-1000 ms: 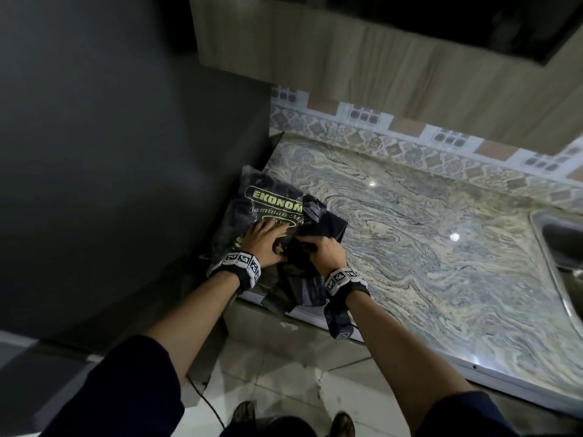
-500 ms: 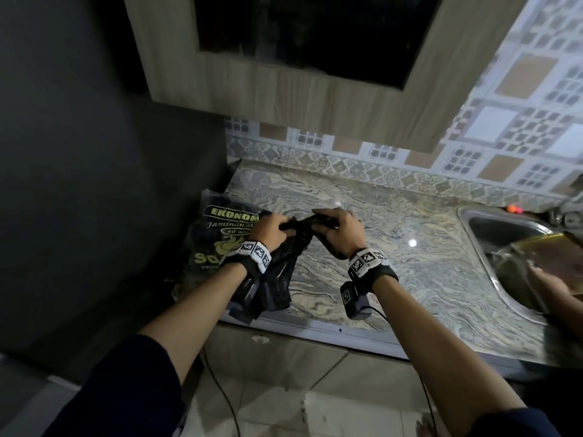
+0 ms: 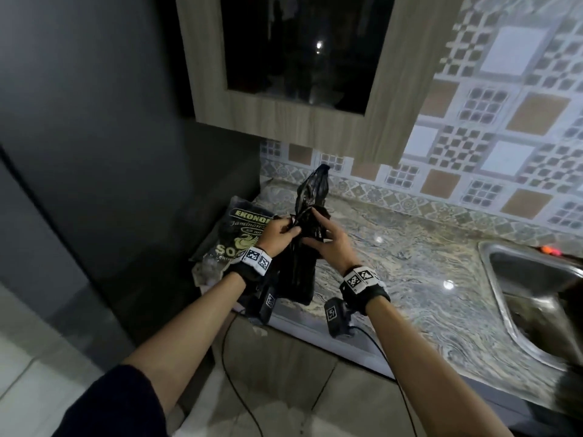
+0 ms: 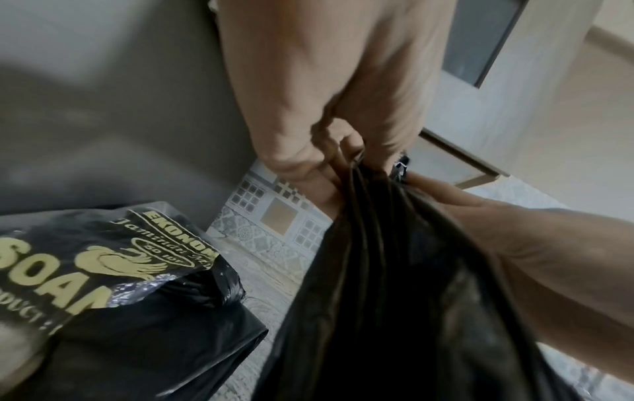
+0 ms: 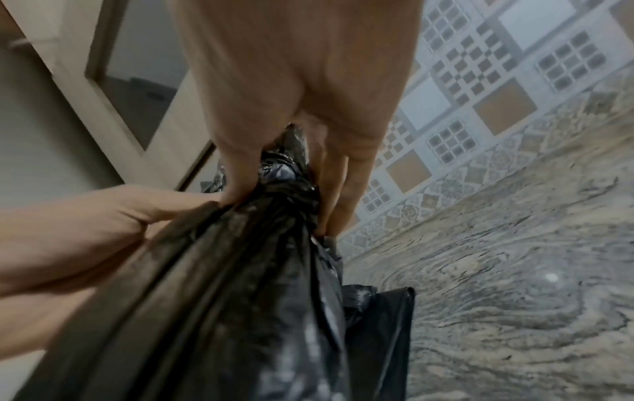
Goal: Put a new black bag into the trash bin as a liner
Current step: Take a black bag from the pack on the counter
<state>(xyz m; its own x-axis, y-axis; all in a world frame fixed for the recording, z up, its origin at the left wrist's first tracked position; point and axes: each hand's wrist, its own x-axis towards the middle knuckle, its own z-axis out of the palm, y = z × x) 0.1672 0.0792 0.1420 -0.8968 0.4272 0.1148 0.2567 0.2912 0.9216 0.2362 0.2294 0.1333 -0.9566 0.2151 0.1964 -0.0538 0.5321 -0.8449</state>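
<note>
- The black plastic bag point(image 3: 304, 247), crumpled and folded into a long strip, is held up above the front edge of the marbled stone tabletop point(image 3: 410, 272), between both hands.
- Its upper end stands up as a thin twisted point above the hands, and its lower part hangs down flat, in front of the tabletop edge.
- The left hand point(image 3: 277, 236) grasps the bag from the left side; in the left wrist view the fingers point(image 4: 298, 162) are curled around the gathered plastic.
- The right hand point(image 3: 329, 241) grasps the same bag from the right side, with the thumb and fingers point(image 5: 338, 190) pinching the bunched plastic between them.
- The two hands are very near each other, and both hold the bag at about the same height.
- A black printed package of bags with gold letters point(image 3: 235, 234) lies on the left corner of the tabletop, against the dark grey wall point(image 3: 94, 137).
- A steel sink point(image 3: 530, 298) is set into the tabletop at the right.
- A wooden cabinet with a dark glass door point(image 3: 303, 58) hangs above, beside the patterned wall tiles point(image 3: 504, 121).
</note>
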